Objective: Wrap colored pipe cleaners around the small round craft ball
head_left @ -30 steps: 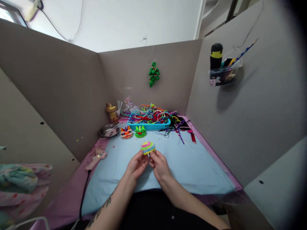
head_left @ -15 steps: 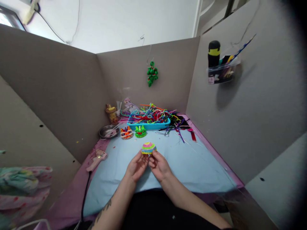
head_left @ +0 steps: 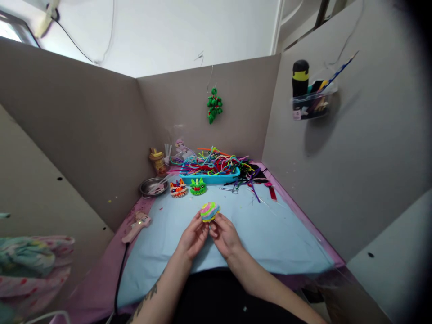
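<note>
Between both hands, a small domed piece (head_left: pixel 209 211) with pink, yellow, green and blue stripes, seemingly of coiled pipe cleaner, is held up over the light blue cloth (head_left: pixel 270 234). My left hand (head_left: pixel 195 235) grips its left edge, fingers curled beneath. On the opposite edge, the fingertips of my right hand (head_left: pixel 223 231) are closed. The piece hides part of the fingertips. Beyond it stand two fuzzy animal heads side by side: an orange and white one (head_left: pixel 178 188) and a green one (head_left: pixel 197 186).
A blue tray (head_left: pixel 209 179) heaped with coloured pipe cleaners (head_left: pixel 219 162) stands at the back. Scissors (head_left: pixel 229 190) lie before it. At left are a metal bowl (head_left: pixel 152 186) and a pink glue gun (head_left: pixel 137 228) with its cord. Grey panels (head_left: pixel 205 130) enclose the table.
The striped piece has tilted and turned in my fingers, so its stripes now slant and more of its top shows. Both hands keep their hold in nearly the same place.
</note>
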A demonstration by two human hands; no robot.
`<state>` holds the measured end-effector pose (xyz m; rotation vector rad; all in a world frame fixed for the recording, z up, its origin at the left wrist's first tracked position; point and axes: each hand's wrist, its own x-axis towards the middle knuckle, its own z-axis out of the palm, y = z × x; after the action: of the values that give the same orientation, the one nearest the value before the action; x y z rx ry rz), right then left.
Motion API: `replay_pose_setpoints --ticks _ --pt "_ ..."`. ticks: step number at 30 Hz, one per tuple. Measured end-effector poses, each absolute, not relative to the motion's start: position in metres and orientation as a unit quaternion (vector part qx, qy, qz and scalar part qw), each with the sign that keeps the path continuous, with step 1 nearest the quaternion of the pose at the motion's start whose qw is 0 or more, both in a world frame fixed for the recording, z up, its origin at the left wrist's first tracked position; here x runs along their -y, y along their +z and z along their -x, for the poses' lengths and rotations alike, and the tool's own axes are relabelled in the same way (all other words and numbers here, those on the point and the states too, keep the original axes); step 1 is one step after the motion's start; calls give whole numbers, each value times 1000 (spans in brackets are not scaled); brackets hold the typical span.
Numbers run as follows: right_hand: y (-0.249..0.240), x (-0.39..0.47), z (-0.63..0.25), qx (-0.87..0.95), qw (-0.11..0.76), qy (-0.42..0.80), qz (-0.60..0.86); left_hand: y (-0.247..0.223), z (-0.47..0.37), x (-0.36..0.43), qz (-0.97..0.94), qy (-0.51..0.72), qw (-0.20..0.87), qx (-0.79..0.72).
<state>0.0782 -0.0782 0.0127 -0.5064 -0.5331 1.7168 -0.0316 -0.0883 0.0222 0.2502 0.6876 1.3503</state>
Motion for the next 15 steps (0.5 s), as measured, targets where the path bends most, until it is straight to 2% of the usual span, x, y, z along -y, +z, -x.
replay_pose_setpoints --ticks 5,9,15 --pt "22 79 -88 334 544 727 253 31 38 95 -232 572 711 -336" --pt "27 82 -89 407 482 731 261 40 33 96 -319 578 640 -393" --pt "26 88 -83 430 461 730 262 43 20 97 -326 599 576 -450"
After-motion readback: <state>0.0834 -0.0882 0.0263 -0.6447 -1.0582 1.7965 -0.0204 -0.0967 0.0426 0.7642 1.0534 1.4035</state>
